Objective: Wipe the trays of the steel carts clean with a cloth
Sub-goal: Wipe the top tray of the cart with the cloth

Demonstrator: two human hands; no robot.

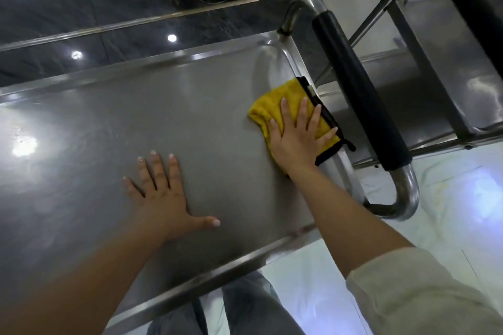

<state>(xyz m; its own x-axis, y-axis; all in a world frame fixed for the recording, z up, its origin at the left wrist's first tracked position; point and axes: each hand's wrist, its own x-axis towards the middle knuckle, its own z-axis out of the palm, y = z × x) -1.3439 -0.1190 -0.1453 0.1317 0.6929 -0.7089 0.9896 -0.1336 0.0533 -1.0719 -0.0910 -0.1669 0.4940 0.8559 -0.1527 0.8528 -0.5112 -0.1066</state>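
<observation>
Right hand (296,136) presses cloth (275,106) with spread fingers; left hand (163,196) flat, splayed on tray (109,130).

I'm seeing overhead lamps glaring as white spots on the dark floor (81,8) and steel tray (109,128); wide-angle bending is curving the edges, and everything is looking slightly soft.

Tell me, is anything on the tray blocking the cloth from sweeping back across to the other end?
Only the person's own left hand, lying flat on the tray a little left of the yellow cloth. The right hand presses the cloth at the tray's right end, by the handle. Otherwise no visible object lies on the steel.
</observation>
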